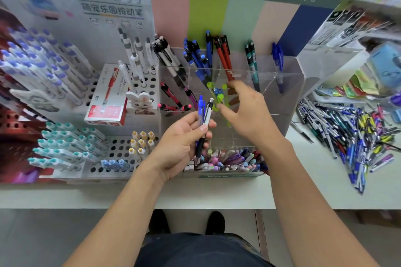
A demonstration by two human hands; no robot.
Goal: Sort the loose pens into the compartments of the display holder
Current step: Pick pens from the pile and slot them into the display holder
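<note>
**Two pens in your left hand, your right hand at the green ones**

You are standing at a pale counter (238, 193), facing a clear acrylic display holder (288, 93) split into compartments. Your left hand (184, 141) is curling round two pens and holding them upright in front of the holder: a blue-capped pen (201, 107) and, just beside it, a black-and-white click pen (205, 123) whose tip is pointing down past your palm. Your thumb is pressing on the white barrel.

Your right hand (247, 112) is hovering over the middle compartments with its fingers loosely spread, and the fingertips are lying at a cluster of translucent green pens (220, 97). The view is blurred there, so you cannot tell whether the fingers are pinching one of them or only touching.

In the back row of the holder, black-and-white pens (167, 58), blue pens (199, 56), red pens (223, 56), teal pens (251, 60) and a few dark blue pens (277, 58) are each standing in a compartment of their own. Pink-and-black pens (173, 102) are leaning in a compartment on the left of the middle row. A low tray of mixed pastel pens (227, 158) is sitting in front of the holder.

The loose pens (347, 136) are lying in a heap on the counter to your right, well apart from both hands. To your left, a white perforated rack (117, 151) is holding teal-capped pens, and a red and white pen box (108, 97) is resting on it.
</note>
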